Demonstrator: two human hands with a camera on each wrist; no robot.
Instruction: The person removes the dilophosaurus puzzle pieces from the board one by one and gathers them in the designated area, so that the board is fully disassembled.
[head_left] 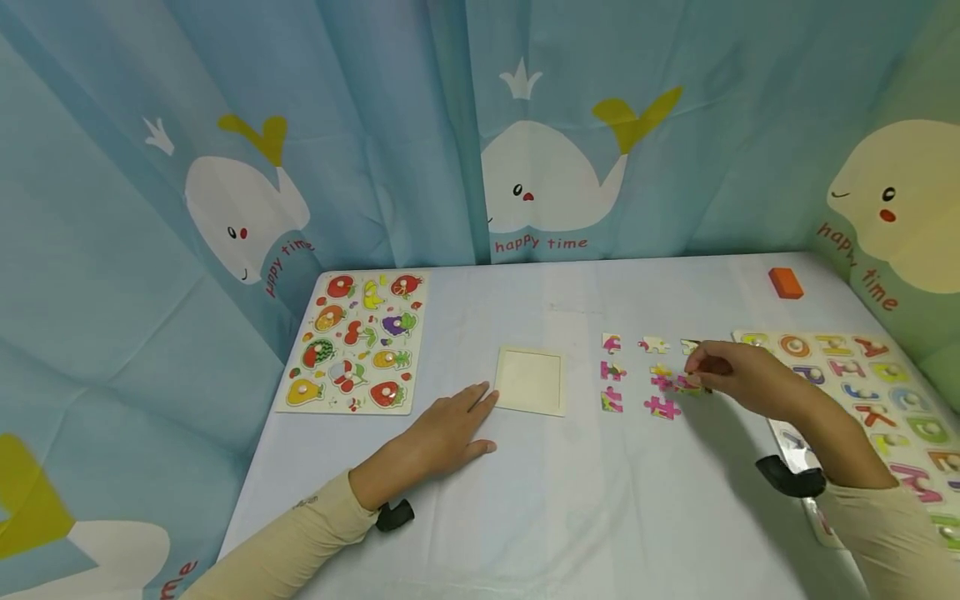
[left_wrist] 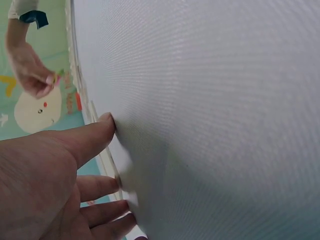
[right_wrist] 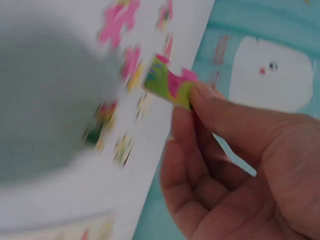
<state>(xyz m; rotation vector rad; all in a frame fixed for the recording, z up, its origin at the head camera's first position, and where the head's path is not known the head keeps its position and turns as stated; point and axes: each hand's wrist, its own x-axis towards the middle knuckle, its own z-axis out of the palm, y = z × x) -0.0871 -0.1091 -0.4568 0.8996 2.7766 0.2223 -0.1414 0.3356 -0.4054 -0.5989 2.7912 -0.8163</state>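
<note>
My right hand (head_left: pixel 742 377) is raised over the right side of a cluster of jigsaw pieces. Thumb and finger pinch one green and pink jigsaw piece (right_wrist: pixel 169 84) by its edge. Below it on the white cloth lie several loose pieces in rough rows, among them a pink piece (head_left: pixel 662 407) and a pale yellow piece (head_left: pixel 655 344). My left hand (head_left: pixel 442 429) rests on the cloth with fingers extended, the fingertips at the left edge of a square cream puzzle frame (head_left: pixel 530 382), which holds no pieces.
At the left lies a fruit peg board (head_left: pixel 352 342). A letter board (head_left: pixel 900 433) lies at the right, partly behind the right forearm. An orange block (head_left: pixel 785 282) sits near the far right corner. Whale-print curtains (head_left: pixel 390 133) hang around the table.
</note>
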